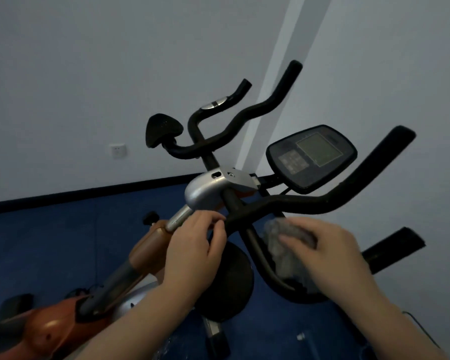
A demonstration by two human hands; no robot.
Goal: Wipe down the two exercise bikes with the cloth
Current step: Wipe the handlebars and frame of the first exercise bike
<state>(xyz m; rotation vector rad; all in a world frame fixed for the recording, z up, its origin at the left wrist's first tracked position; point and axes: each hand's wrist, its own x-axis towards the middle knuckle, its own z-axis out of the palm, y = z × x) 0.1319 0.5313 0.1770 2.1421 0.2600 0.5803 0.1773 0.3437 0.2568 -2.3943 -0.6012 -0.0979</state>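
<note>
Orange bike frame (47,331): cut off at the lower left edge.
Cloth (283,245): partly under my right hand (330,253).
Console (311,157) keypad: too blurred to read.

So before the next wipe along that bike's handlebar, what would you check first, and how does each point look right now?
1. Cloth in the right hand: ok, gripped.
2. Cloth touching the handlebar: ok, pressed against its lower curved part.
3. Left hand steadying the bike: ok, fingers at the silver stem.
4. Screen clear of the hands: ok.
5. Second bike's handlebar wiped: cannot tell.
</note>
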